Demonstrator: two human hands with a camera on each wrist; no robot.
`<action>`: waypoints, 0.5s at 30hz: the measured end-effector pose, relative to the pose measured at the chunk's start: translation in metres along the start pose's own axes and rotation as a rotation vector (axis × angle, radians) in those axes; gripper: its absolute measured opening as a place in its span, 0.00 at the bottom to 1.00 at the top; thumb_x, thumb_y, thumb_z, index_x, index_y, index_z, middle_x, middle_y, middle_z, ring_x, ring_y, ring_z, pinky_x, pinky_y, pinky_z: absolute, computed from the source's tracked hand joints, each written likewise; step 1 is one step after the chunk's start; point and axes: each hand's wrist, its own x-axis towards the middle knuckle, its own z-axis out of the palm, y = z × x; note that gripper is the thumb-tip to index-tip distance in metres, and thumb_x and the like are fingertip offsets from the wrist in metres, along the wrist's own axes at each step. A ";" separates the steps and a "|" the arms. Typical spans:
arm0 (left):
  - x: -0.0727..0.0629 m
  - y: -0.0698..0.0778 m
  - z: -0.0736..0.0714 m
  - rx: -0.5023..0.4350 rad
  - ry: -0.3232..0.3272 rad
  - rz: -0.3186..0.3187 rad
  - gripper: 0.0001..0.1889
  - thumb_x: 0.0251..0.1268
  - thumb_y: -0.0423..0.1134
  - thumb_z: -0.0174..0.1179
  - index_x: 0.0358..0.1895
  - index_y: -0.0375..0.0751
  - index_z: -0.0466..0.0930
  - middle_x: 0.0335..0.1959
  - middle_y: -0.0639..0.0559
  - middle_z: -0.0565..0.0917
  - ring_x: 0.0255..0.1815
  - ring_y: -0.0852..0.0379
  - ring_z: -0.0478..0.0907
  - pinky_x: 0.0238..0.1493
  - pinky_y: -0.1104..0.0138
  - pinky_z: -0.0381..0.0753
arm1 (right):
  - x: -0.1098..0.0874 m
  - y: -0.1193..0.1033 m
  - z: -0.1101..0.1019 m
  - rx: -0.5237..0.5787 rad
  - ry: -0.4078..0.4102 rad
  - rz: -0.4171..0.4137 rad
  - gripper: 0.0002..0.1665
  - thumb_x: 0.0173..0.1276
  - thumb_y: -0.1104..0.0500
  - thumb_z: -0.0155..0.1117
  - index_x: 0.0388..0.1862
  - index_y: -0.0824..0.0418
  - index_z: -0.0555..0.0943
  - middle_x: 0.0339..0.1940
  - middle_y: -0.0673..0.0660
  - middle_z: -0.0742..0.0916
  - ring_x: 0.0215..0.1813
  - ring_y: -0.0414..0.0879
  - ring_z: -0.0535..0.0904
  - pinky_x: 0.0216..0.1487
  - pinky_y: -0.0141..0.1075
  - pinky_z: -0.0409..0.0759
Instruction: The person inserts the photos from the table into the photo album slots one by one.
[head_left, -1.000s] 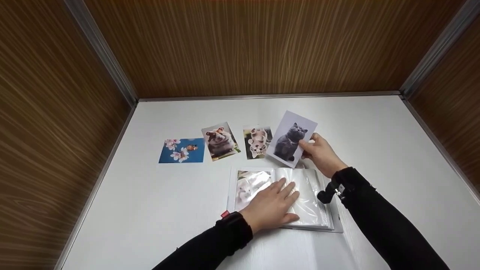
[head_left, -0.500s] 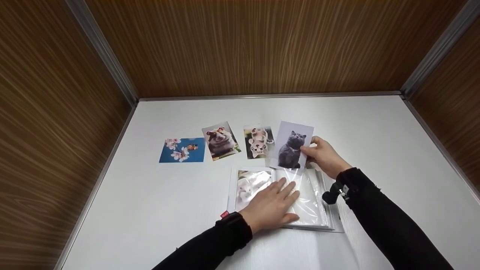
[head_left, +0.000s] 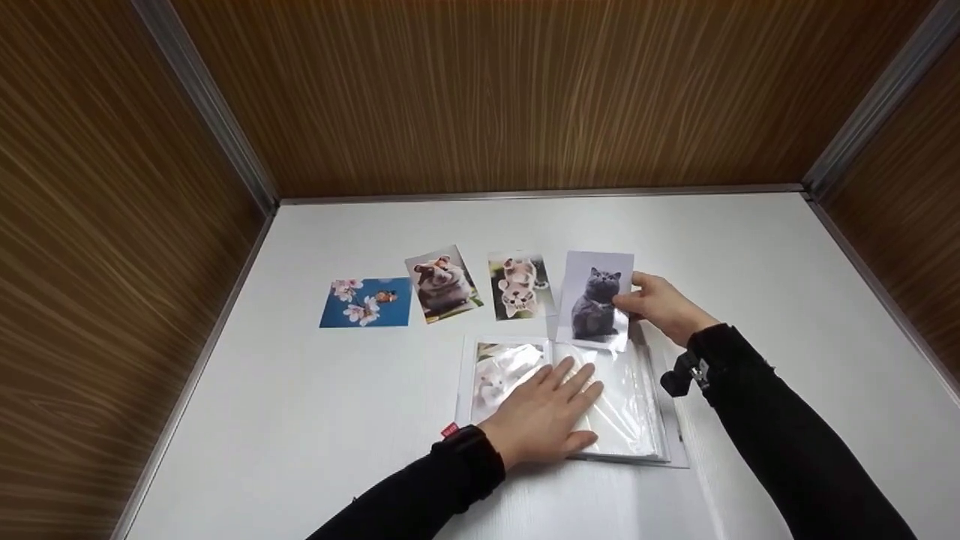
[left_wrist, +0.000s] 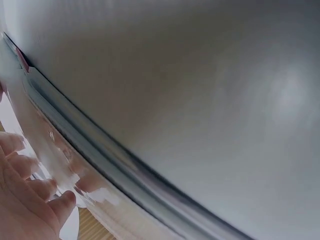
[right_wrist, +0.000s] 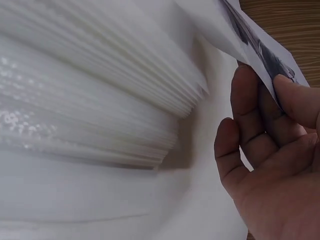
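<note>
An open photo album [head_left: 626, 405] with clear sleeves lies on the table, a photo of a pale animal [head_left: 491, 382] in its left page. My left hand [head_left: 544, 412] rests flat across the album, fingers spread. At the album's top edge my right hand [head_left: 664, 304] pinches a grey cat photo [head_left: 595, 300] by its right side, thumb in front and fingers behind. The photo's lower edge overlaps the top of the right page; whether it is inside the sleeve I cannot tell. The right wrist view shows the bent photo [right_wrist: 265, 55] beside the album's stacked pages [right_wrist: 100, 95].
Left of the cat photo lie a photo of a spotted kitten [head_left: 519, 286], a hamster photo [head_left: 444, 285] and a blue blossom photo [head_left: 365, 302]. Wood-grain panels [head_left: 480, 97] wall in the white table [head_left: 300, 420] at the back and sides.
My right hand has brought the cat photo down and turned it from a tilt to nearly upright, its lower edge now over the album's top. The left hand stays in place.
</note>
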 end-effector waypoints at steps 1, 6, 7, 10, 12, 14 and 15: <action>0.000 0.000 0.000 0.004 0.000 0.001 0.38 0.71 0.67 0.36 0.78 0.53 0.46 0.80 0.51 0.45 0.80 0.47 0.43 0.77 0.55 0.51 | 0.000 -0.001 -0.001 -0.016 -0.001 0.003 0.26 0.72 0.62 0.56 0.65 0.70 0.66 0.42 0.56 0.88 0.40 0.41 0.83 0.47 0.34 0.80; 0.001 0.000 0.000 0.018 0.006 0.001 0.38 0.71 0.67 0.36 0.78 0.53 0.46 0.80 0.51 0.46 0.80 0.47 0.44 0.77 0.54 0.51 | 0.002 -0.005 -0.002 -0.091 0.007 0.004 0.25 0.72 0.62 0.55 0.66 0.68 0.67 0.45 0.59 0.87 0.40 0.41 0.82 0.49 0.36 0.79; 0.001 0.001 0.000 0.018 0.007 0.001 0.38 0.71 0.67 0.36 0.78 0.53 0.46 0.80 0.51 0.46 0.80 0.47 0.44 0.77 0.54 0.52 | 0.002 -0.005 -0.002 -0.104 0.008 0.003 0.25 0.72 0.61 0.56 0.66 0.68 0.67 0.45 0.58 0.87 0.40 0.40 0.82 0.49 0.36 0.78; 0.000 0.001 0.000 0.008 0.008 0.000 0.38 0.71 0.67 0.37 0.78 0.53 0.46 0.80 0.51 0.46 0.80 0.47 0.44 0.76 0.54 0.52 | 0.002 -0.007 -0.002 -0.137 0.015 -0.004 0.26 0.72 0.61 0.56 0.66 0.66 0.67 0.45 0.58 0.87 0.40 0.39 0.81 0.49 0.36 0.77; 0.000 0.001 0.000 0.006 0.008 -0.001 0.38 0.71 0.67 0.36 0.78 0.53 0.46 0.80 0.51 0.46 0.80 0.47 0.44 0.76 0.54 0.52 | 0.002 -0.008 -0.003 -0.155 0.025 -0.013 0.26 0.72 0.60 0.56 0.67 0.66 0.67 0.46 0.60 0.87 0.41 0.40 0.81 0.49 0.37 0.77; 0.000 0.001 0.000 0.010 0.011 -0.001 0.38 0.71 0.67 0.36 0.78 0.53 0.46 0.80 0.52 0.46 0.80 0.47 0.44 0.76 0.54 0.52 | 0.001 -0.009 -0.003 -0.169 0.028 -0.019 0.27 0.72 0.60 0.56 0.68 0.65 0.67 0.47 0.62 0.87 0.41 0.41 0.81 0.50 0.38 0.77; 0.000 0.001 0.000 0.015 0.012 -0.001 0.38 0.71 0.67 0.37 0.78 0.53 0.47 0.80 0.52 0.46 0.80 0.47 0.44 0.76 0.54 0.53 | 0.001 -0.010 -0.004 -0.174 0.028 -0.022 0.27 0.72 0.60 0.56 0.68 0.64 0.67 0.48 0.64 0.87 0.42 0.42 0.82 0.51 0.39 0.77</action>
